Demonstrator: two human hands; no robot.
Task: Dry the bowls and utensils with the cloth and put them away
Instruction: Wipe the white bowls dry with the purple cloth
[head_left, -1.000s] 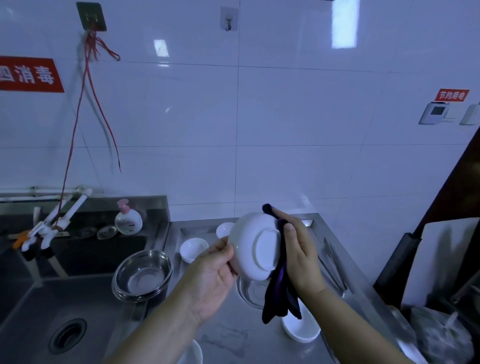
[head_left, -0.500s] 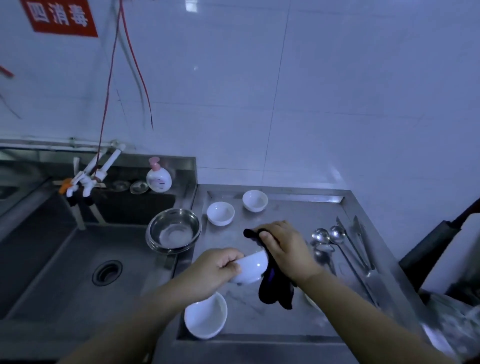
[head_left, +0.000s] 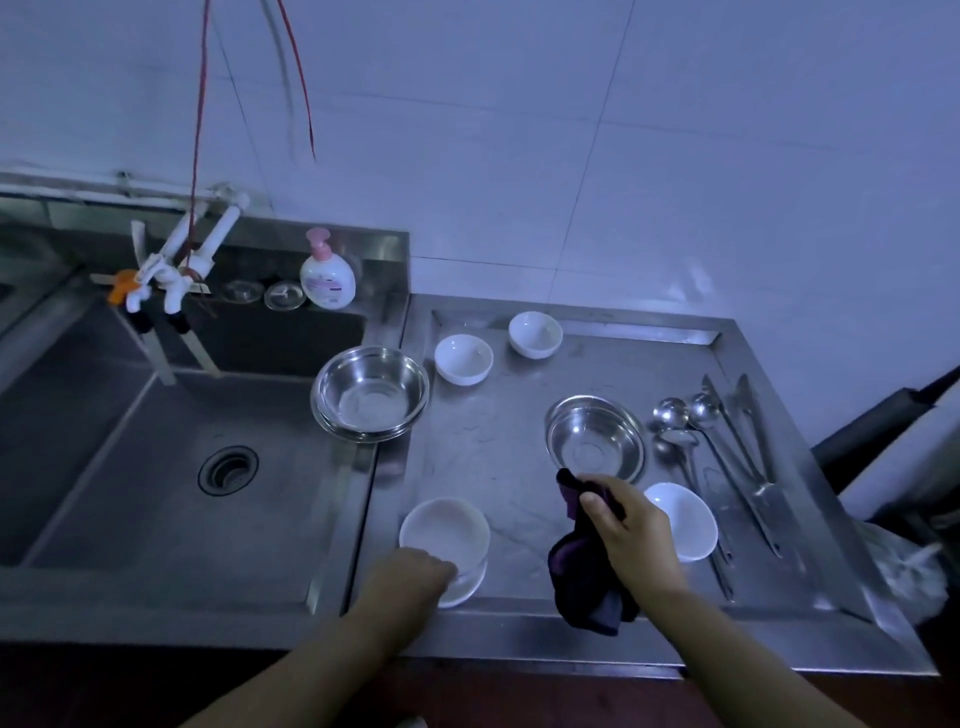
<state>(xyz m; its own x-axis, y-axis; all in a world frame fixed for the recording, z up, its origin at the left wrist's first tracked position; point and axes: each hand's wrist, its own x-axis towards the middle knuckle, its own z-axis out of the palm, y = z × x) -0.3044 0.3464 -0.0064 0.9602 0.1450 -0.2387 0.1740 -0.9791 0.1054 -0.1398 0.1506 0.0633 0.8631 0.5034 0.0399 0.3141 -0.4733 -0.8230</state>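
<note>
Since earlier, left hand lowered wiped bowl onto another at table front edge, fingers on its rim. Right hand grips cloth. Left: other bowls, spoons, tongs.

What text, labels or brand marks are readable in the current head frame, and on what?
No text can be read in this frame.
Soap pump bottle: it carries a pinkish label, but the print is too small and blurred to read.
Steel bowls, white bowls, ladles, tongs and the dark cloth: no visible markings.
Wall tiles: no sign in view.
</note>
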